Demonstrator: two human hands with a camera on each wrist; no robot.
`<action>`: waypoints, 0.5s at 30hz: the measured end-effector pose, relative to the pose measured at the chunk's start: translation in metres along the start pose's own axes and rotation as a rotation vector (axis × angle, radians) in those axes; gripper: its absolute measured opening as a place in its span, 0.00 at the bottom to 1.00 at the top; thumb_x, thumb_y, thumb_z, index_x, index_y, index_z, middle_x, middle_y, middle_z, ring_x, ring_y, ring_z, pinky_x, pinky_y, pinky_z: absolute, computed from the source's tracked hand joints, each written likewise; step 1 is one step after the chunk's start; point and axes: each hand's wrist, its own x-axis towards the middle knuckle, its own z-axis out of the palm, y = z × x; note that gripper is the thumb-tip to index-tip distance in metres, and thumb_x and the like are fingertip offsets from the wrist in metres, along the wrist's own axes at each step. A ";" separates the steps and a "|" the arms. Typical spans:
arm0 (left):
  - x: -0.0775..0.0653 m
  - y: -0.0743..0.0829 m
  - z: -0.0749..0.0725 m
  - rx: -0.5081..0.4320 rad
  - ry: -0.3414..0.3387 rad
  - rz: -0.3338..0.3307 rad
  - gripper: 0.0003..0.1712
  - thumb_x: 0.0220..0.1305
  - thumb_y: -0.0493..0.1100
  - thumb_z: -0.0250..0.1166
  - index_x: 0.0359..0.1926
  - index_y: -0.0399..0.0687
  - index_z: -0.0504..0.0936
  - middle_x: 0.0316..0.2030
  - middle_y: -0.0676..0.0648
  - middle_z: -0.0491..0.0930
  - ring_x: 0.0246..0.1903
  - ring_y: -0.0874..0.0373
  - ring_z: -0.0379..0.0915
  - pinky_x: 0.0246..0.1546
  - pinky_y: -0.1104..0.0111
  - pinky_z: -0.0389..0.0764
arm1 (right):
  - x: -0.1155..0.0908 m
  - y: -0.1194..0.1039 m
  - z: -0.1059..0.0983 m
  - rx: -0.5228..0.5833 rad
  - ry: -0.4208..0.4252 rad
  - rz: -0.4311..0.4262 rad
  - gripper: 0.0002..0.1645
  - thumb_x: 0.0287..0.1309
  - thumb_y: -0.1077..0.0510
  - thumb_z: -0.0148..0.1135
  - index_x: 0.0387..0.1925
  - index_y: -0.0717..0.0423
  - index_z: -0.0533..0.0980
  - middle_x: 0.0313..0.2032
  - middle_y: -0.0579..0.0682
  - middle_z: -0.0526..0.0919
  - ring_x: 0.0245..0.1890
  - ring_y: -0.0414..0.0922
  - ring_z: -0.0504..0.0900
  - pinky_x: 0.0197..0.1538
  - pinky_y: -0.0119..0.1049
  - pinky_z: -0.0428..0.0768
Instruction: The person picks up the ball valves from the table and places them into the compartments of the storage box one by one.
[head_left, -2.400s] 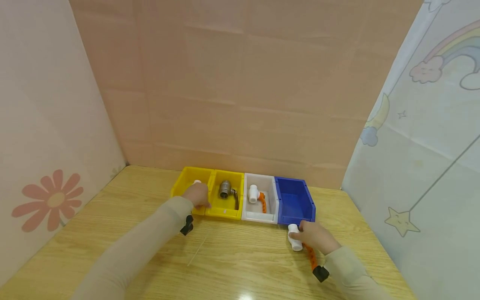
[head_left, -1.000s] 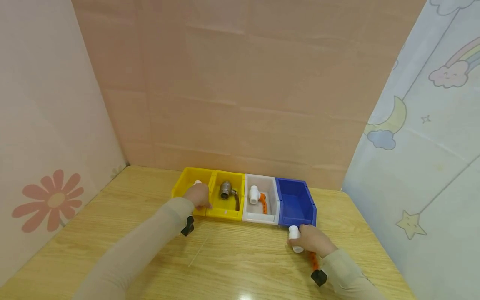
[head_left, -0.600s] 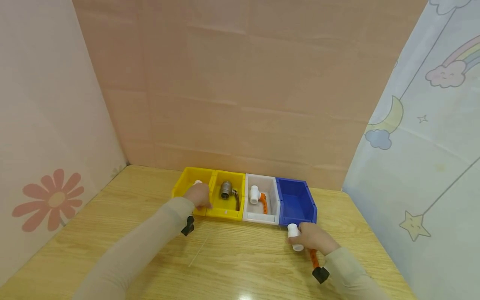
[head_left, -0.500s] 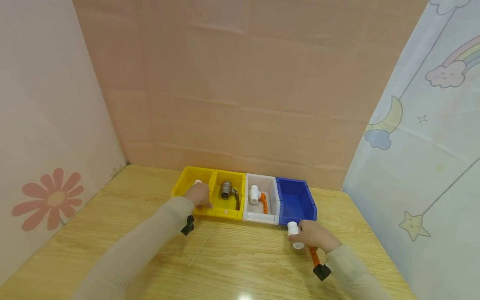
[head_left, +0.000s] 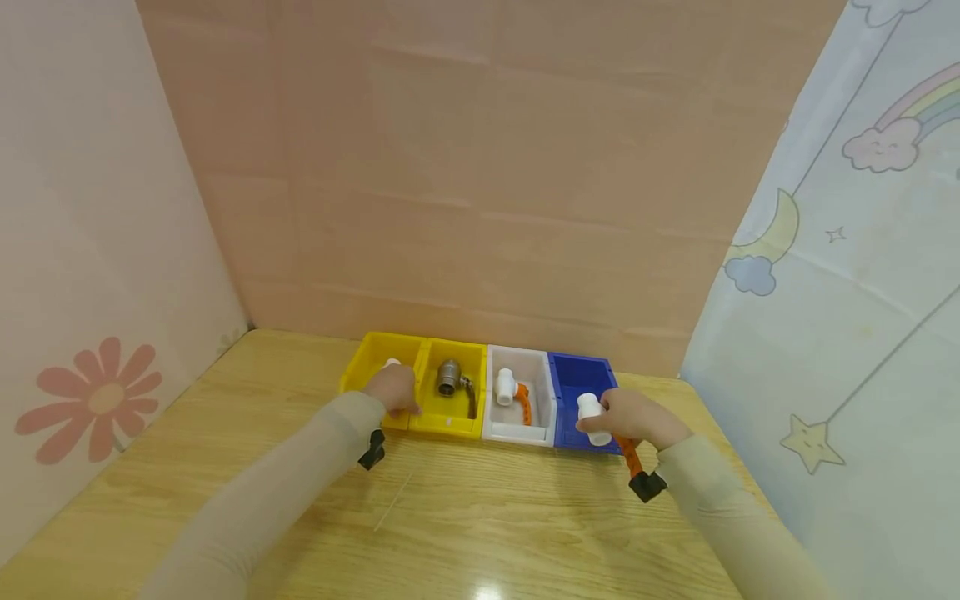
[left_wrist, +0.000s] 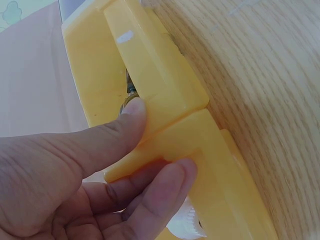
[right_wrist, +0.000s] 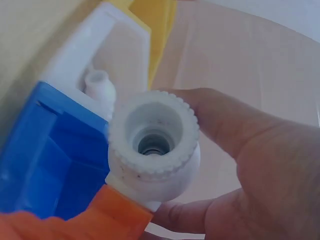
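Observation:
My right hand (head_left: 639,417) grips a white plastic ball valve (head_left: 592,419) with an orange handle (head_left: 628,454), over the front of the blue bin (head_left: 573,373). The valve's ribbed open end faces the camera in the right wrist view. With my left hand (head_left: 393,390) I pinch the adjoining walls of the two yellow bins (left_wrist: 165,90), thumb on one side and fingers on the other. A white ribbed part (left_wrist: 186,220) shows below those fingers, mostly hidden. The second yellow bin contains a metal ball valve (head_left: 449,377) with a lever.
Between the yellow and blue bins stands a white bin (head_left: 551,400), holding another white valve (head_left: 506,387) with an orange handle. All the bins form one row on the wooden table (head_left: 465,517), in front of a pinkish backdrop (head_left: 480,183). Patterned sheets hang at both sides.
My right hand has lifted the white valve from in front of the blue bin, up and forward over it. My left hand stays at the yellow bins.

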 end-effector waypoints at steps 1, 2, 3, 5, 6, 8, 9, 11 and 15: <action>0.000 0.000 0.000 0.001 0.001 0.000 0.18 0.51 0.46 0.76 0.36 0.37 0.81 0.28 0.45 0.78 0.19 0.56 0.79 0.20 0.73 0.77 | 0.001 -0.002 -0.005 0.001 0.000 0.007 0.26 0.54 0.41 0.67 0.28 0.59 0.68 0.21 0.47 0.67 0.19 0.42 0.69 0.25 0.35 0.73; 0.000 0.000 0.000 0.003 0.001 0.000 0.19 0.51 0.46 0.76 0.36 0.37 0.81 0.28 0.45 0.78 0.19 0.57 0.78 0.19 0.73 0.77 | 0.002 -0.003 -0.010 0.008 0.004 0.007 0.27 0.53 0.41 0.67 0.31 0.60 0.69 0.22 0.48 0.69 0.20 0.43 0.71 0.25 0.35 0.75; 0.000 0.001 0.000 0.008 0.001 0.001 0.18 0.51 0.46 0.76 0.35 0.37 0.81 0.28 0.45 0.78 0.18 0.57 0.78 0.19 0.74 0.77 | 0.003 -0.004 -0.015 0.018 0.010 0.004 0.28 0.53 0.41 0.68 0.35 0.61 0.69 0.25 0.49 0.70 0.21 0.44 0.73 0.26 0.36 0.77; 0.000 0.001 0.000 0.009 0.002 0.000 0.18 0.51 0.46 0.76 0.35 0.37 0.81 0.28 0.45 0.78 0.18 0.57 0.78 0.19 0.74 0.77 | 0.006 -0.006 -0.025 0.041 0.023 -0.002 0.32 0.52 0.42 0.69 0.41 0.64 0.68 0.30 0.53 0.72 0.24 0.46 0.75 0.27 0.38 0.79; 0.000 0.001 0.001 0.007 0.002 -0.001 0.18 0.51 0.46 0.76 0.35 0.37 0.81 0.28 0.45 0.78 0.18 0.57 0.78 0.19 0.74 0.77 | 0.008 -0.007 -0.030 0.050 0.043 -0.004 0.34 0.51 0.42 0.70 0.44 0.64 0.68 0.32 0.54 0.73 0.24 0.46 0.76 0.27 0.39 0.81; 0.000 0.001 0.001 0.002 0.003 -0.003 0.18 0.51 0.46 0.76 0.35 0.37 0.81 0.28 0.45 0.78 0.18 0.57 0.78 0.19 0.73 0.77 | 0.012 -0.008 -0.040 0.061 0.054 -0.013 0.36 0.50 0.42 0.71 0.47 0.64 0.69 0.36 0.56 0.74 0.26 0.48 0.77 0.27 0.40 0.82; 0.001 0.000 0.001 0.003 0.004 -0.001 0.18 0.51 0.46 0.76 0.35 0.37 0.81 0.28 0.45 0.78 0.19 0.56 0.78 0.19 0.73 0.77 | 0.015 -0.009 -0.045 0.056 0.050 -0.011 0.35 0.50 0.41 0.71 0.47 0.64 0.70 0.37 0.56 0.75 0.28 0.48 0.78 0.28 0.41 0.83; 0.001 0.000 0.002 0.000 0.002 -0.002 0.19 0.51 0.46 0.76 0.36 0.37 0.81 0.28 0.45 0.78 0.20 0.56 0.79 0.20 0.73 0.77 | 0.021 -0.011 -0.055 0.050 0.036 0.004 0.34 0.51 0.40 0.70 0.46 0.63 0.73 0.39 0.56 0.77 0.31 0.49 0.79 0.30 0.42 0.83; 0.000 0.000 0.001 0.007 -0.006 -0.001 0.18 0.52 0.46 0.75 0.35 0.37 0.81 0.28 0.45 0.78 0.23 0.54 0.81 0.21 0.73 0.78 | 0.031 -0.015 -0.070 0.090 0.021 0.031 0.38 0.52 0.40 0.68 0.54 0.62 0.70 0.43 0.57 0.79 0.39 0.52 0.80 0.35 0.44 0.84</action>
